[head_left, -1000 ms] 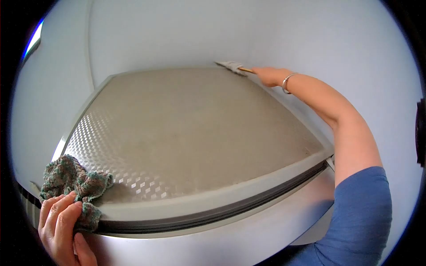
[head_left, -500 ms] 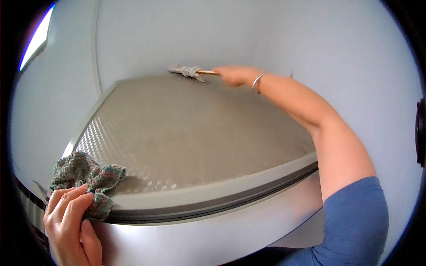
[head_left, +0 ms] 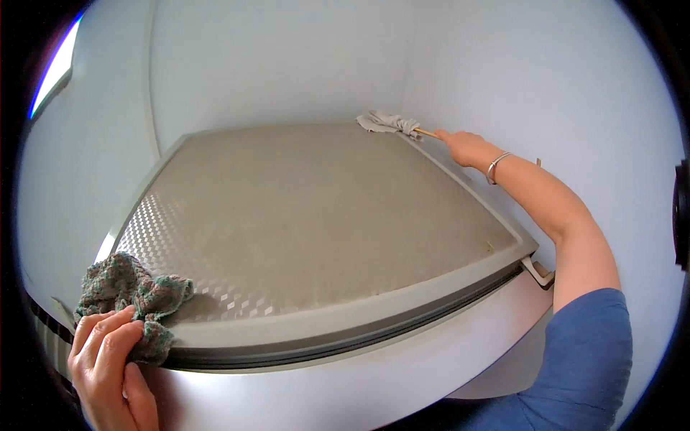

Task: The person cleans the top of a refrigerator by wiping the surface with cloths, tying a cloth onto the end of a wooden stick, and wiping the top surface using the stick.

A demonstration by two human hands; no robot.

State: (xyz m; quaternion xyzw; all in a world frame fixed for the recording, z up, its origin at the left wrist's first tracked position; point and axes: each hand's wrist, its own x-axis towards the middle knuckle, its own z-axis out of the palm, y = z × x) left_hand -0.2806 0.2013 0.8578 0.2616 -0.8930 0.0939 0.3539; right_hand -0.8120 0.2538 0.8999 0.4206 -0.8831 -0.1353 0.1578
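Note:
My right hand [head_left: 471, 149] is closed around a thin wooden stick [head_left: 428, 133] at the far right corner of a dusty refrigerator top [head_left: 309, 215]. A pale grey rag [head_left: 388, 123] is wrapped about the stick's far end and lies against the back edge. At the near left corner, my left hand [head_left: 108, 363] has its fingers curled onto the lower edge of a crumpled, knitted green-and-brown cloth [head_left: 118, 284]. The cloth rests on the corner, and part of it is hidden behind the fingers.
Pale walls [head_left: 287, 57] stand close behind and to the right of the refrigerator. Dark seal strips [head_left: 359, 341] run under its front rim, above the glossy door [head_left: 323, 391]. A hinge bracket [head_left: 537, 273] juts out at the near right corner.
My right hand has moved right along the back edge, taking the rag-wrapped stick to the far right corner. My left hand and the cloth stay at the near left corner.

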